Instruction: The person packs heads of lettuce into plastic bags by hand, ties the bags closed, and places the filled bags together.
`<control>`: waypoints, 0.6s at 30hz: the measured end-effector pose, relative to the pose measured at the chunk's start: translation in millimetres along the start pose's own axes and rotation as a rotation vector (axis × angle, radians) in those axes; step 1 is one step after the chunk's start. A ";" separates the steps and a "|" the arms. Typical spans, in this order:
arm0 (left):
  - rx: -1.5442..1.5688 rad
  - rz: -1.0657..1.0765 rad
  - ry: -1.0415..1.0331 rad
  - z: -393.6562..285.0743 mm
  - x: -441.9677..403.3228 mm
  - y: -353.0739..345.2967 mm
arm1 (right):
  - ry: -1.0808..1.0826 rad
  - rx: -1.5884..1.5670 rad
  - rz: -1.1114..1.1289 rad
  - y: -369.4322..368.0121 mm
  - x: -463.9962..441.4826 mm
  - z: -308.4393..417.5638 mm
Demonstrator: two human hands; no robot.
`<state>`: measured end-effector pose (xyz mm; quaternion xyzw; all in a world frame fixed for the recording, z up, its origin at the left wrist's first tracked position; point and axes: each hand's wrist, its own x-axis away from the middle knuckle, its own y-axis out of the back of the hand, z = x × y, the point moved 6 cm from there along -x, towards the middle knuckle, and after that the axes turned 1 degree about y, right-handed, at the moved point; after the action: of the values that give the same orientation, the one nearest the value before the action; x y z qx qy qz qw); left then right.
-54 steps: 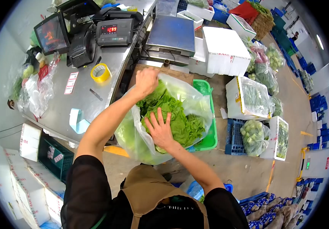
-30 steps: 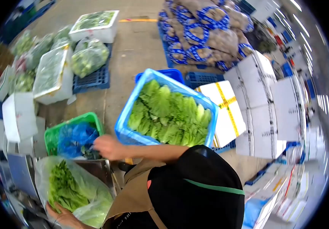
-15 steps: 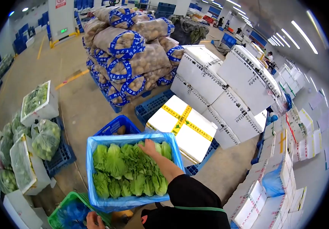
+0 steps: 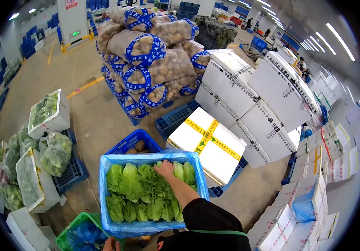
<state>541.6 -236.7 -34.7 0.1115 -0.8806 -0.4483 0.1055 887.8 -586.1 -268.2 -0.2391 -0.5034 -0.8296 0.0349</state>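
Head camera; clock laid over the view, twelve at top. Potato sacks [image 4: 146, 65] are rising in a heap at eleven. Stacked foam boxes [image 4: 247, 111] are standing between two and three. The lined box [image 4: 144, 229], wrapped in blue film, is sitting between six and seven, its longer sides running roughly nine to three. A taped box [image 4: 219, 144] is lying at four, just beyond the lined box's far right corner. A blue basket [image 4: 132, 139] is showing at eight, behind the far rim. A green basket [image 4: 72, 221] is sitting at half past seven, a blue bag [image 4: 86, 235] bunching inside.

Lettuce heads [image 4: 148, 194] are filling the lined box in two rows, the rows running nine to three, each head's long axis going roughly twelve to six.

Right hand [image 4: 164, 168] is reaching in from five and resting on the far row, just right of its middle. Fingers are bending loosely toward ten; cannot tell whether they are gripping a leaf. The leaves are lying directly beneath, spreading toward eight from it. This hand is being the nearer one. Left hand [image 4: 112, 244] is hanging outside the near left corner, beside the green basket, partly cut off; its grip is not showing.
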 end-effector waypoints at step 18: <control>0.080 0.077 -0.058 -30.8 -22.4 -7.1 | 0.123 -0.290 -0.256 5.9 54.0 -9.2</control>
<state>572.5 -257.9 -24.7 0.0686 -0.9042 -0.4114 0.0923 838.5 -586.9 -243.5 -0.1245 -0.4017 -0.9042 -0.0749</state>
